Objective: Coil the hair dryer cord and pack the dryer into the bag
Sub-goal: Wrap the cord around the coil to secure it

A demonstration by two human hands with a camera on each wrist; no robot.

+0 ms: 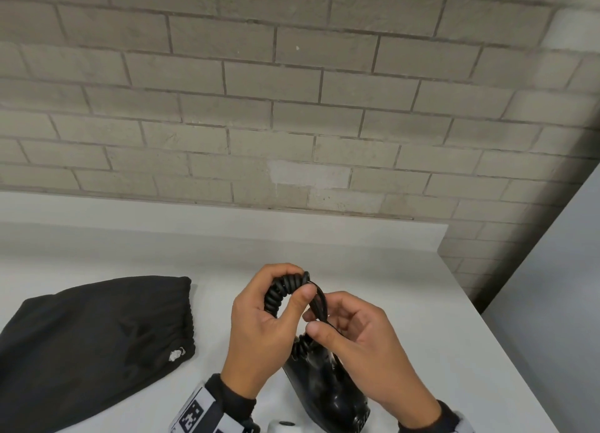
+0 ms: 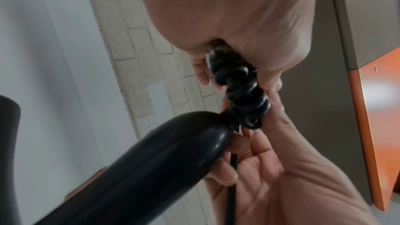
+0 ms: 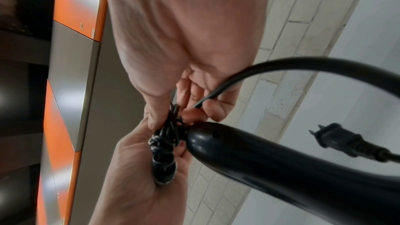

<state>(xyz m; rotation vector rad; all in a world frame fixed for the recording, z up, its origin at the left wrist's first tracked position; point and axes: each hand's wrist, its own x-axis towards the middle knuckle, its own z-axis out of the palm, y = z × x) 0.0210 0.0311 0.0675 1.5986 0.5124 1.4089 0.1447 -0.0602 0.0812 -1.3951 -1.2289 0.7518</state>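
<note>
1. We have our left hand (image 1: 259,328) up over the white tabletop (image 1: 97,254), fingers curled round a bunch of the black coiled hair dryer cord (image 1: 279,291); the thumb presses the spiral loops from the near side.
2. Our right hand (image 1: 367,345) sits just beside it at three o'clock, thumb and forefinger pinching a straight run of the same cord where it leaves the coil.
3. The two hands touch at the fingertips, with the cord between them.
4. Below the hands, at six o'clock, the glossy black plastic hair dryer (image 1: 324,390) hangs by the cord; more spiral loops show at the end of its handle. Whether its lower end rests on the tabletop we cannot tell.
5. From the right wrist we see the rounded handle end (image 3: 203,139) right against the bundled cord, and the black two-pin plug (image 3: 333,137) off at three o'clock, free of both hands.
6. From the left wrist, the coil (image 2: 244,95) runs out of our closed left palm down to the handle, with our right fingers (image 2: 253,150) behind it.
7. The black fabric drawstring bag (image 1: 97,341) lies flat on the tabletop at nine o'clock, well apart from the hands, its gathered mouth facing them.
8. A pale brick wall (image 1: 292,107) stands behind the tabletop at twelve o'clock.
</note>
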